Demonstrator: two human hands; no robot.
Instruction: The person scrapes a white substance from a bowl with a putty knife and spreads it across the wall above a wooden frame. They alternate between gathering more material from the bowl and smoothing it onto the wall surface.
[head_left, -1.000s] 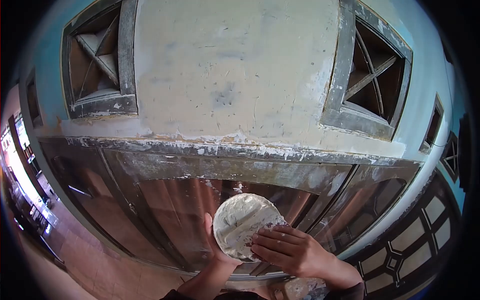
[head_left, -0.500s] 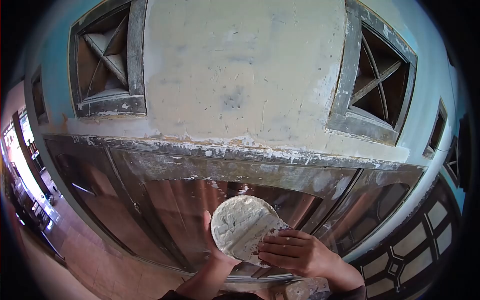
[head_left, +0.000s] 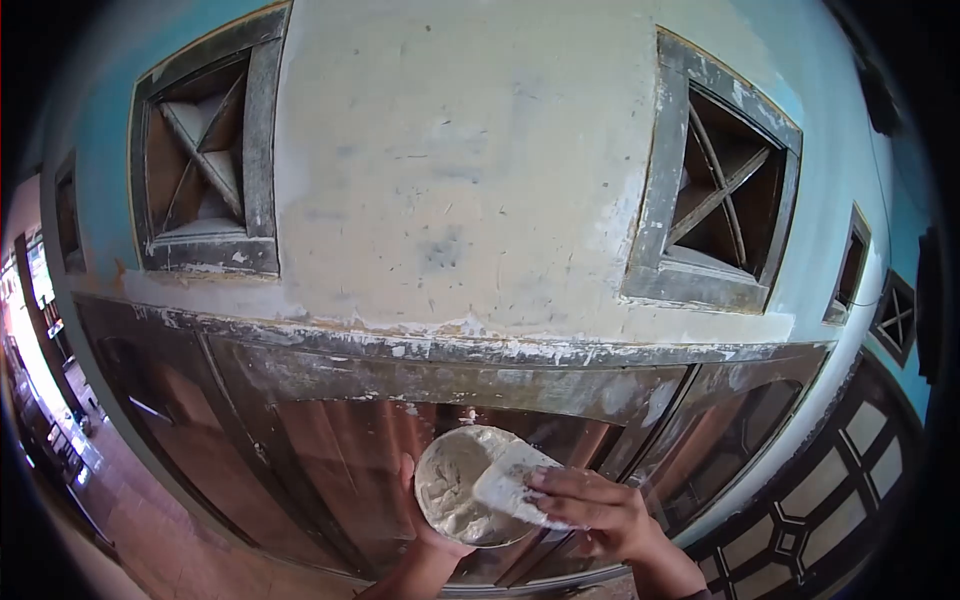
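Note:
My left hand point(head_left: 437, 537) is wrapped round the lower left side of a round tub point(head_left: 417, 488), thumb up along its wall. Thick whitish filler paste point(head_left: 452, 490) lies in the tub, its surface ridged and uneven. In my right hand point(head_left: 608, 512) is a flat, pale putty spreader point(head_left: 508, 484), gripped along its right edge with the fingers across its face. The spreader slants over the right part of the tub and hides some of the paste. Smears of paste mark its surface.
Ahead is a cream patched wall point(head_left: 450, 180) with dents and scratches. Wooden vents with crossed bars, one on the left point(head_left: 205, 150) and one on the right point(head_left: 720, 185), flank it. A paint-chipped wooden beam point(head_left: 470, 347) runs above glazed panels point(head_left: 340, 450). Tiled floor point(head_left: 170, 520) shows lower left.
The spreader has turned from lying low across the paste to a raised slant, showing a paler face. The tub sits slightly lower in view, and the camera has shifted slightly upward.

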